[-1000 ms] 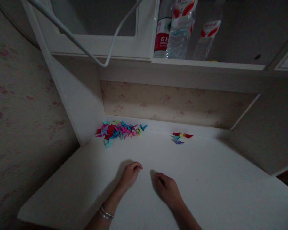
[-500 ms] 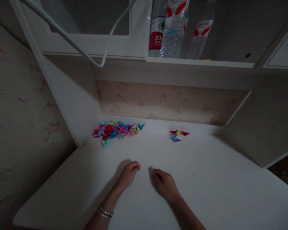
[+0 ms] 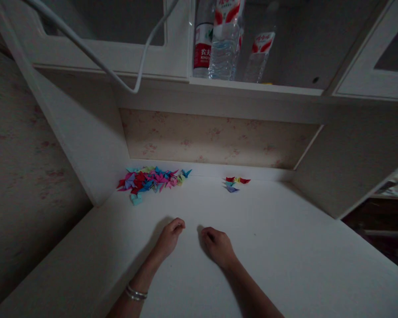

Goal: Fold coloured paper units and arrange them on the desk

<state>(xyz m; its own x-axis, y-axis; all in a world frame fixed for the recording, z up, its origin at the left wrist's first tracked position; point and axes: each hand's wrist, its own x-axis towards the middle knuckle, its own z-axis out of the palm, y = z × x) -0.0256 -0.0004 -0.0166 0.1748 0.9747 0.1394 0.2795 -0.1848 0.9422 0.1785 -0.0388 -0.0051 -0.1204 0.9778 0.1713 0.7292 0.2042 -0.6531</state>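
Note:
My left hand (image 3: 169, 235) rests on the white tabletop (image 3: 192, 282) with its fingers curled in a loose fist. A silver bracelet circles that wrist. To its right, a short gap apart, my right hand (image 3: 218, 245) is also closed on the table, its thumb side up. Nothing shows in either hand. Beyond them at the back left lies a heap of colourful folded paper cranes (image 3: 152, 179), with a light-blue folded paper piece (image 3: 135, 199) at its front. A smaller group of folded paper pieces (image 3: 232, 183), red, yellow and blue, sits at the back right.
Overhead, a cabinet shelf (image 3: 268, 88) holds several plastic bottles (image 3: 223, 48). A white cable (image 3: 119, 84) hangs in a loop at the upper left. Side panels (image 3: 76, 132) close in the table on the left and right. Floral wallpaper (image 3: 199, 137) covers the back.
The view has turned slightly to the right, so everything sits further left in the picture. Both hands keep the same closed pose on the table, and the paper pieces have not moved.

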